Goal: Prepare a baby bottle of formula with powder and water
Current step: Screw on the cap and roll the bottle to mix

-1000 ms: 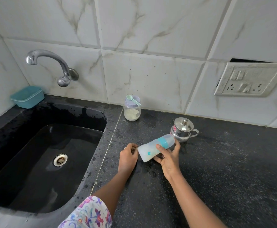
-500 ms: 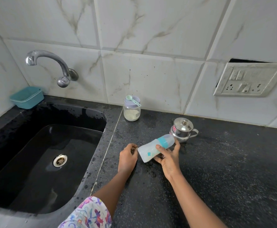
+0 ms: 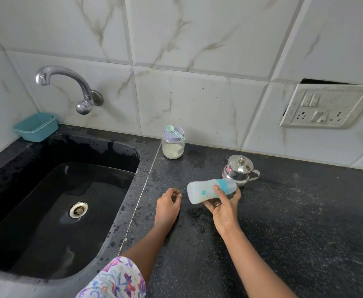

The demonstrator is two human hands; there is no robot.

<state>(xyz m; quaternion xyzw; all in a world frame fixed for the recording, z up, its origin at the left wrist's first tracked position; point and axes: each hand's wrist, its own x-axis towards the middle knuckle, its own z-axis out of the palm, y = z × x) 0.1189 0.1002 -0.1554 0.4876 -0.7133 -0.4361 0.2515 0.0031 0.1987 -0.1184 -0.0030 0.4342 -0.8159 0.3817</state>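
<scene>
Head view: fingers (image 3: 218, 190) of the right hand (image 3: 224, 209) grip the baby bottle (image 3: 202, 191), which lies almost on its side just above the desk (image 3: 284, 222), its teal cap end towards the small steel pot (image 3: 238, 167). Fingers (image 3: 174, 192) of the left hand (image 3: 167, 206) are curled on the desk just beside the bottle's base; whether they pinch anything I cannot tell. Farther back the powder jar (image 3: 173, 147) stands near the wall, a green scoop (image 3: 172, 131) lying on its lid.

The only camera rides on the person's head, facing forward and down from close over the dark surface (image 3: 294, 222), sink (image 3: 103, 150) at left, tiled wall (image 3: 197, 93) ahead, the left hand (image 3: 167, 208) and right hand (image 3: 224, 209) near the lower middle.
</scene>
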